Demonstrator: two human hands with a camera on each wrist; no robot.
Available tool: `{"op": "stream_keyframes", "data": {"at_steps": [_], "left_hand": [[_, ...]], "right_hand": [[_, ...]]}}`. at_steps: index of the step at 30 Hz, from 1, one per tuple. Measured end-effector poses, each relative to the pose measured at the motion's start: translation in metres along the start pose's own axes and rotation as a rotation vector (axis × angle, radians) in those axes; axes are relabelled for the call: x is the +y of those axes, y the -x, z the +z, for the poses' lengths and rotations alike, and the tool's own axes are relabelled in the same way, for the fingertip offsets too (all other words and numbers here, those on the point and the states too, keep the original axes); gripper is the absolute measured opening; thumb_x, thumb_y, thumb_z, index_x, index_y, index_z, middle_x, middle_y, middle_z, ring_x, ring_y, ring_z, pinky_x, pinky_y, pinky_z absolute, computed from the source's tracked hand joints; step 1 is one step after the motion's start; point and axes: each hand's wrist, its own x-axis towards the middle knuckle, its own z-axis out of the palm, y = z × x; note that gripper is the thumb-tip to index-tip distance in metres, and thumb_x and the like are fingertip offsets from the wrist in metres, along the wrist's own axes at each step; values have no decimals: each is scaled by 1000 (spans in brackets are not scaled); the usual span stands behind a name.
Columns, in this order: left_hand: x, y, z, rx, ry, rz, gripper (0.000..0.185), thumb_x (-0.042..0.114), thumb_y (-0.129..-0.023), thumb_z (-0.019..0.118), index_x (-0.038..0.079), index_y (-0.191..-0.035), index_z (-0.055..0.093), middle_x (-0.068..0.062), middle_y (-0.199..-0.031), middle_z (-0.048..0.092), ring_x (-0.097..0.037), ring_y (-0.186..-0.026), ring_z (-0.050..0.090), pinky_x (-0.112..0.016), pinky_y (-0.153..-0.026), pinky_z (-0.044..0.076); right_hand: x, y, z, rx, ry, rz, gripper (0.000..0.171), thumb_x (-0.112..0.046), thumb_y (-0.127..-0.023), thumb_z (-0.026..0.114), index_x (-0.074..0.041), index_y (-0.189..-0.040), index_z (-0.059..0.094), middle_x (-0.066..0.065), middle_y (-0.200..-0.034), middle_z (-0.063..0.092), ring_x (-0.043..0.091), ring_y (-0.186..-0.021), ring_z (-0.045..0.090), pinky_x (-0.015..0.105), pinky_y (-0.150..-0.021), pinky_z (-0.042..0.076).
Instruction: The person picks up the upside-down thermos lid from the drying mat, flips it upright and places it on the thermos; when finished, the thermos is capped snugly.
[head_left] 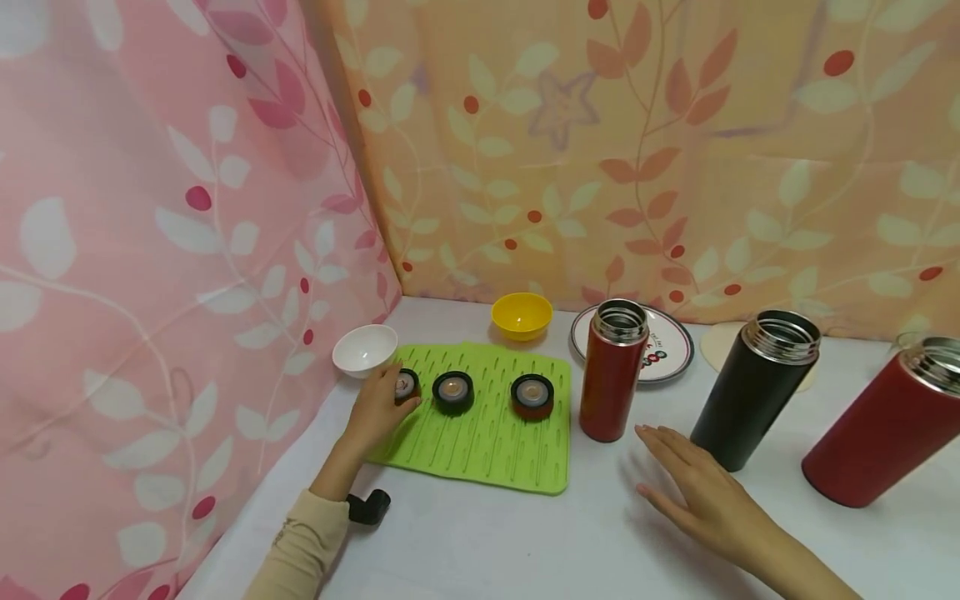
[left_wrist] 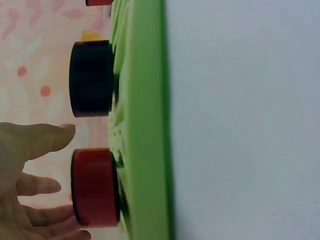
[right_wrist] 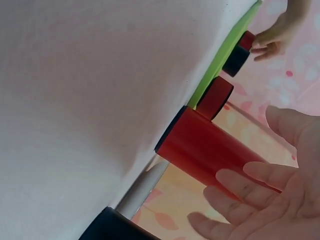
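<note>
My left hand (head_left: 377, 414) reaches over the left end of the green mat (head_left: 487, 450), thumb and fingers spread about a red bottle lid (left_wrist: 95, 187). In the left wrist view a gap shows between thumb and lid. Beside that lid sits a black lid (head_left: 453, 396), and farther right on the mat another red lid (head_left: 532, 400). Held low over the white table, my right hand (head_left: 705, 500) has its fingers extended and holds nothing. Nearest to it are a slim red bottle (head_left: 611, 383) and a black bottle (head_left: 750, 408), both upright and uncapped.
A larger uncapped red bottle (head_left: 877, 429) stands at the far right. Behind are a white bowl (head_left: 365, 350), a yellow bowl (head_left: 522, 317), a patterned plate (head_left: 675, 342) and a pale round board (head_left: 718, 340). A black object (head_left: 369, 507) lies beside my left forearm.
</note>
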Motion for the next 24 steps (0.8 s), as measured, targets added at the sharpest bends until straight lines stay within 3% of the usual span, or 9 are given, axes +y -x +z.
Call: {"op": "stream_keyframes", "data": {"at_steps": [3,7,14,19,24], "left_hand": [[-4,-1,0,10,32,-44,71,19,-81,70,-7,-137,35,-30,-132,38,-43,-121,40,-56,-99,35],[-7,-2,0,18,60,-82,73,19,-82,69,-3,-140,31,-30,-131,37,-43,-121,39,-57,-99,35],[-16,-6,3,-26,147,-134,77,24,-83,68,4,-144,27,-26,-139,34,-40,-129,34,-58,-104,29],[-21,-9,2,-11,186,-126,73,22,-80,72,1,-140,36,-26,-134,43,-38,-123,42,-55,-101,33],[-21,-8,-2,38,142,-117,70,24,-75,76,-2,-132,46,-26,-122,53,-38,-112,50,-55,-93,39]], "right_hand": [[-1,0,0,23,4,1,60,-29,-73,76,-12,-126,55,7,-120,60,26,-108,57,47,-83,51],[-3,0,0,7,-8,29,55,-28,-74,76,-13,-123,58,5,-116,63,24,-105,60,46,-80,53],[-2,1,-3,18,-3,17,52,-27,-74,76,-12,-121,60,4,-114,64,22,-103,61,43,-80,53],[-3,1,-4,4,-37,15,51,-26,-75,75,-11,-121,59,5,-115,64,23,-104,62,42,-79,53],[-4,0,-3,17,-70,-22,51,-23,-75,75,-10,-122,59,5,-117,63,24,-106,61,41,-80,53]]}}
